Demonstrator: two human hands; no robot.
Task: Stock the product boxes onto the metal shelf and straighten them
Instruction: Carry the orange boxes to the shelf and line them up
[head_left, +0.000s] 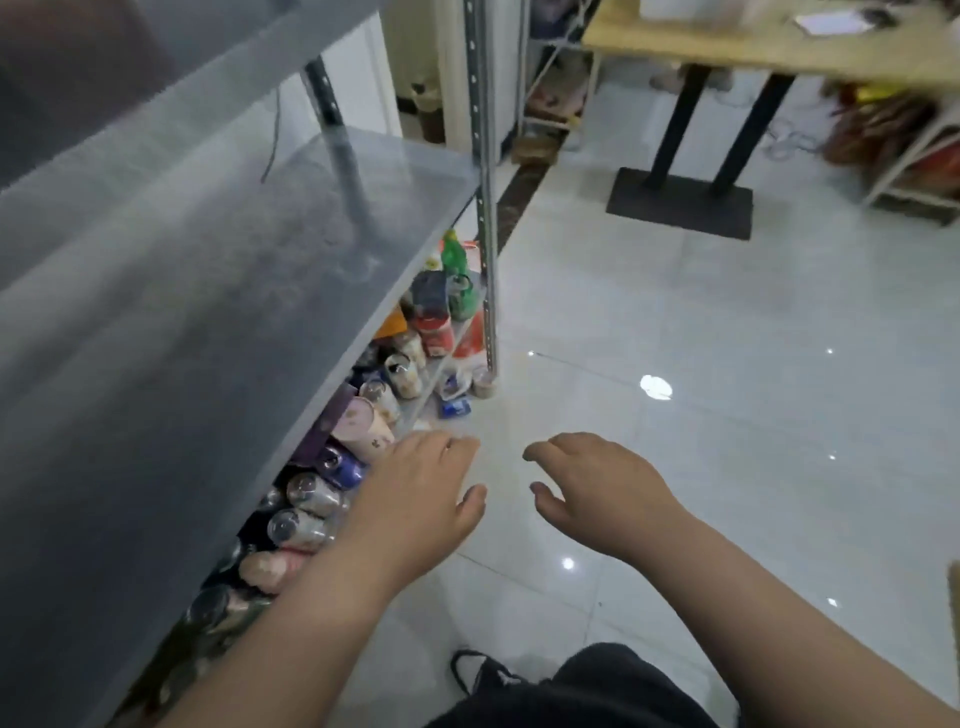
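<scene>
Two hands are held out low over the tiled floor (701, 322), both empty: the left hand (415, 499) is seen palm down with fingers relaxed and slightly spread, the right hand (597, 493) with fingers loosely curled downward and nothing gripped. The metal shelf (218, 322) lies to the left of both hands, its long axis running away from the person toward the perforated corner post (485, 208); the left hand is the nearer, placed just beside the front edge of the lowest tier. That tier is seen crowded with drink cans (311, 499) and, at the far end, a green bottle (453, 254), while the grey board above is bare. No product boxes can be made out anywhere, so their position cannot be told. The upper tier is cut off and blurred.
</scene>
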